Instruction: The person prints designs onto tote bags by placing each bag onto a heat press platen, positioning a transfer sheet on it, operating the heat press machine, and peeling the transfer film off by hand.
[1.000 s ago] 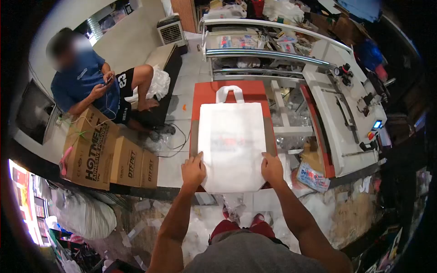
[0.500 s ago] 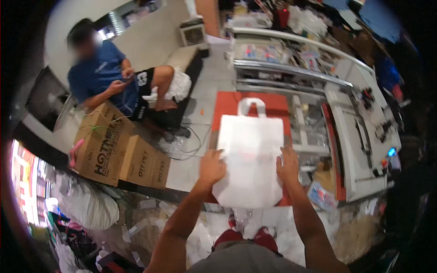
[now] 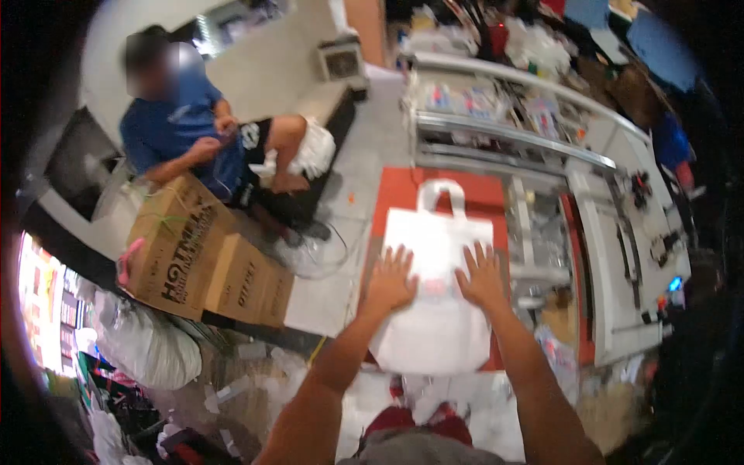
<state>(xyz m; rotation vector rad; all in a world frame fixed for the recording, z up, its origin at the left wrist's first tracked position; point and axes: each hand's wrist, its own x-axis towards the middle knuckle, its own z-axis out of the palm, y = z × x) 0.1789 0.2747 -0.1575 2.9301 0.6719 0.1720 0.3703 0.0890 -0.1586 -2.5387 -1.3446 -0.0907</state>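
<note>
A white tote bag (image 3: 434, 341) lies flat on a red-orange board (image 3: 484, 184), its looped handle pointing away from me. My left hand (image 3: 393, 280) rests on the left part of the bag with fingers spread. On the right part, my right hand (image 3: 482, 277) lies flat, fingers also apart. Between the two hands a faint pinkish mark shows on the bag, too blurred to read. The second handle, if there is one, cannot be made out.
At the left a person in a blue shirt (image 3: 174, 116) sits holding a small object. Cardboard boxes (image 3: 182, 260) stand below them. A metal-framed machine (image 3: 620, 263) is at the right, and a rack (image 3: 511, 139) with clutter lies beyond the board. Full white sacks (image 3: 151, 349) sit lower left.
Both hands have moved inward from the bag's side edges onto its surface, and their fingers have spread. The whole view has shifted slightly.
</note>
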